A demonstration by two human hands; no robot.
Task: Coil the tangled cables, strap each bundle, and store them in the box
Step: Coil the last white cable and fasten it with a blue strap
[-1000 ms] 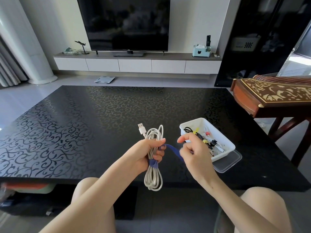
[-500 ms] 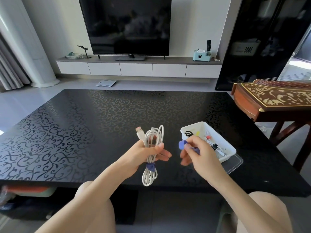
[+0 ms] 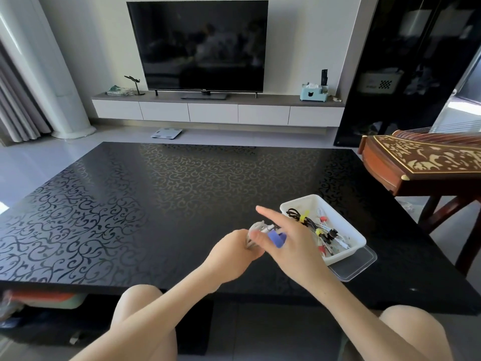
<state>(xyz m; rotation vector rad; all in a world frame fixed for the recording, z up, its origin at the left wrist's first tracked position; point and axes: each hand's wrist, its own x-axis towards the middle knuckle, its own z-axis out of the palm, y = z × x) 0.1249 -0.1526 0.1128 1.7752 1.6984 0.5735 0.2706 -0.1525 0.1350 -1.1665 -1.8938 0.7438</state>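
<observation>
Nearest the camera, the person's bare left knee [image 3: 140,306] and right knee [image 3: 411,329] framed two forearms reaching forward over the near edge of the black patterned table [image 3: 161,199]. The hands met just above that edge, close together. The left hand [image 3: 234,252] was curled round a coiled white cable [image 3: 256,230], whose loops stuck out beyond its fingers towards the far side; the coil was blurred. The right hand [image 3: 294,246] lay against the same coil from the right, its forefinger stretched out straight and pointing away, while the thumb and the other fingers pinched a blue strap [image 3: 277,239] at the bundle, as far as the blur allowed one to tell. So the cable was in the air between both hands, out of the box.

Just right of the hands stood the white box [image 3: 346,252], resting on its clear lid [image 3: 359,265] near the table's right front corner. Inside lay bundled cables tied with yellow straps [image 3: 303,217], beside small red plugs.

Farther right, beyond the table, a carved wooden zither [image 3: 421,162] sat on its stand. On the floor past the table lay a bathroom scale [image 3: 166,133], then a low white cabinet [image 3: 213,112] carrying a light blue tissue box [image 3: 313,93] and a dark television [image 3: 197,45]
</observation>
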